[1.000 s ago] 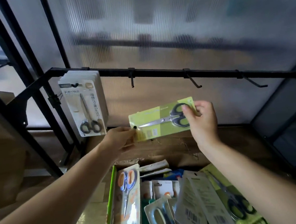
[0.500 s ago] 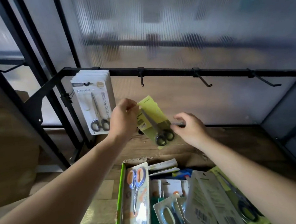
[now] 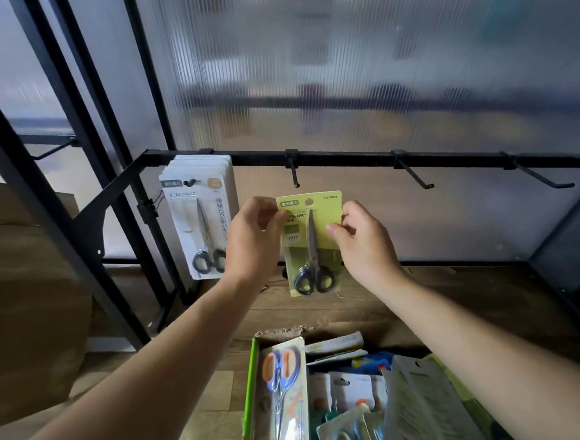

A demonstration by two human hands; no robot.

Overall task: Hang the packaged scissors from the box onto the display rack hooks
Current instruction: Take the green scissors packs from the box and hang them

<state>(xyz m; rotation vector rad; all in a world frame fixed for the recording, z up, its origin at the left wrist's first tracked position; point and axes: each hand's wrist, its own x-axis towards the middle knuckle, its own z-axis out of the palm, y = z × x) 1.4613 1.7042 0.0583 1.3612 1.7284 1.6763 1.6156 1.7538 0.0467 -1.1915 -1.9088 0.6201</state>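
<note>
I hold a green-carded pack of black-handled scissors (image 3: 312, 244) upright in both hands. My left hand (image 3: 254, 241) pinches its upper left edge and my right hand (image 3: 364, 240) pinches its right edge. The card's hang hole sits just below a bare hook (image 3: 294, 175) on the black rack bar (image 3: 346, 160). A stack of white-carded scissors (image 3: 201, 222) hangs on the leftmost hook. The box (image 3: 250, 391) below holds several more packs, among them orange-and-blue scissors (image 3: 281, 385).
Two more bare hooks (image 3: 414, 175) (image 3: 543, 176) stick out along the bar to the right. A ribbed translucent panel backs the rack. Black frame posts (image 3: 73, 187) slant at the left, with a cardboard box (image 3: 22, 290) behind them. A wooden shelf (image 3: 458, 297) lies under the rack.
The green pack turned from lying sideways to upright and rose toward the bar. My left hand moved to its top left corner, my right hand to its right edge.
</note>
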